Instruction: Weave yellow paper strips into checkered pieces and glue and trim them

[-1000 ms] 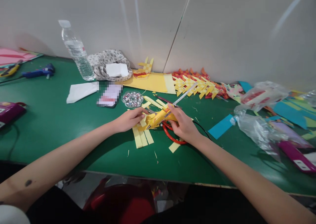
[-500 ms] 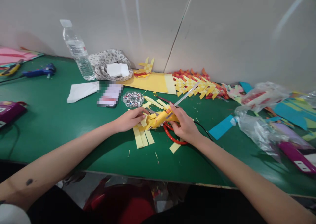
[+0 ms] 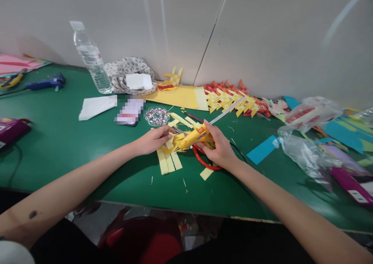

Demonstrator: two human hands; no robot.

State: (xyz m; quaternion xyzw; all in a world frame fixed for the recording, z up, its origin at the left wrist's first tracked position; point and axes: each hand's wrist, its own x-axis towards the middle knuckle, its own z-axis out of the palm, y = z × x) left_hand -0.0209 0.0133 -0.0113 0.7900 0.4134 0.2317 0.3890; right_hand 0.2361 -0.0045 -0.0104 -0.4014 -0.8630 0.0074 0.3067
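My right hand [image 3: 220, 146] is wrapped round a yellow hot glue gun [image 3: 194, 136], its nozzle pointing down and left. A long clear glue stick [image 3: 227, 112] juts from the gun's back end. My left hand [image 3: 154, 140] pinches a small yellow paper piece [image 3: 169, 143] right beside the nozzle; the glue gun and fingers hide part of it. Under it lie pale yellow paper strips [image 3: 166, 164]. Red-handled scissors [image 3: 201, 161] rest below the glue gun, partly covered by my right hand. Close behind is a clear round case of googly eyes [image 3: 157, 117].
Along the wall stand a water bottle [image 3: 92, 60], a spotted cloth [image 3: 131, 68] and woven red and yellow paper figures [image 3: 233, 99]. A phone [image 3: 130, 112] and tissue [image 3: 97, 107] lie left. Plastic bags [image 3: 305, 155], a blue paper strip [image 3: 262, 149] and a purple power strip [image 3: 351, 186] sit right.
The glue gun has swung slightly in my right hand, its back end and glue stick shifting right and the stick leaning flatter. My left hand stays in place.
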